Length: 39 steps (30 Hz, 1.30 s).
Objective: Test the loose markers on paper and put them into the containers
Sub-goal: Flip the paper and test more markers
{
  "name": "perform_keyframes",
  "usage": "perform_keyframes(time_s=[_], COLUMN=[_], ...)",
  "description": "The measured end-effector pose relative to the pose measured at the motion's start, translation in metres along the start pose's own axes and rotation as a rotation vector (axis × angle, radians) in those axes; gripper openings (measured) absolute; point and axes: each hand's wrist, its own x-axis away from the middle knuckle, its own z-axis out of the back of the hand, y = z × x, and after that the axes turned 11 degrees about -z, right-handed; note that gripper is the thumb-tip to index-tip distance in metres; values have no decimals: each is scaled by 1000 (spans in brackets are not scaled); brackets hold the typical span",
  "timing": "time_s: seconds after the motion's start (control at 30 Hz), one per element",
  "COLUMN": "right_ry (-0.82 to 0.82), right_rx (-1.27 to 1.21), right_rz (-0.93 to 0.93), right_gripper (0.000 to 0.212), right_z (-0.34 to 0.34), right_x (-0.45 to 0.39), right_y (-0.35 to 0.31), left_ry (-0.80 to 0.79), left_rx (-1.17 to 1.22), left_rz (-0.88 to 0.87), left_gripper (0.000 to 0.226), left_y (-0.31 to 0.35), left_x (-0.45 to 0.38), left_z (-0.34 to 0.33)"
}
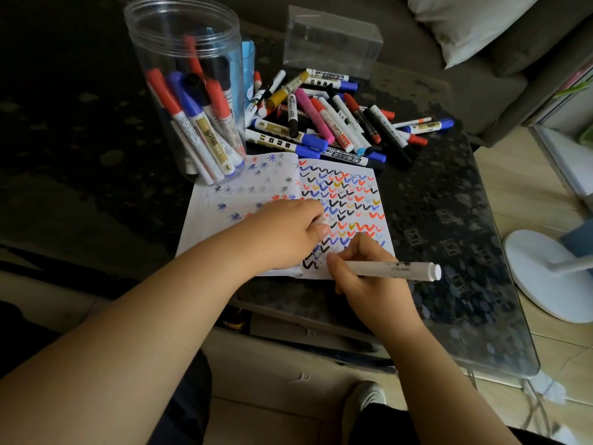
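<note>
1. Tall clear plastic round jar (192,91) stood upright, open-topped, at the far left of the dark speckled glass table (449,220); inside leaned a bunch of capped markers (195,120), red, blue and black caps up.
2. Clear rectangular plastic box (332,41) sat at the far edge, behind the pile; contents could not be told.
3. Loose pile of mixed markers (333,120) (blue, red, black, pink, gold) lay between the box and the open white notebook (321,203), its nearest ones touching the notebook's top edge.
4. Notebook lay just beside the jar's base; right page was covered with coloured check marks, left page with star scribbles.
5. Right hand (362,274) pinched a white marker (391,270) between thumb and curled fingers, tip down at the lower right page, blunt end pointing right.
6. Left hand (288,232) rested on the notebook's middle, fingers curled around a small white piece, likely a cap (321,220).
7. Table's right part was bare; its near corner came close to a white round fan base (545,274) on the floor.
8. Grey sofa (481,69) with a white cushion (471,20) stood behind the table.
</note>
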Motion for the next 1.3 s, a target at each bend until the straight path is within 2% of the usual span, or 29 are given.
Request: perform_keyframes(time_s=[0.2, 0.33, 0.43, 0.5, 0.57, 0.6, 0.67, 0.83, 1.0, 1.07, 1.17, 1.23, 1.3], right_ry=[88, 104, 106, 92, 73, 74, 96, 151, 125, 140, 148, 135, 125], right_rx=[-1, -130, -345, -431, -473, -491, -521, -551, -428, -422, -429, -445, -497], right_rz=[-1, -38, -75, -26, 69, 108, 149, 163, 143, 132, 96, 86, 103], right_gripper=[28, 27, 27, 29, 21, 21, 20, 16, 24, 30, 32, 33, 30], right_z=[0, 4, 10, 14, 17, 18, 19, 16, 18, 21, 25, 25, 24], right_x=[-2, 1, 4, 4, 4, 4, 2, -4, -10, -12, -15, -15, -14], right_y=[1, 1, -15, -31, -50, -59, -72, -88, -91, -91, -93, -94, -95], left_ry=[10, 87, 355, 505, 520, 499, 452, 401, 345, 297, 185, 143, 166], left_rx=[25, 147, 490, 908, 1324, 1440, 1520, 1519, 1444, 1277, 858, 761, 767], left_rz=[3, 0, 70, 182, 229, 218, 165, 98, 71, 48, -12, -59, -89], left_gripper=[25, 24, 21, 16, 13, 13, 14, 14, 22, 17, 12, 18, 21], left_y=[-1, -1, 1, 1, 1, 2, 4, 8, 11, 11, 10, 13, 19], left_x=[1, 1, 0, 0, 1, 3, 7, 13, 18, 20, 23, 26, 28], left_z=[-1, 3, 11, 20, 27, 30, 33, 37, 37, 38, 38, 36, 36])
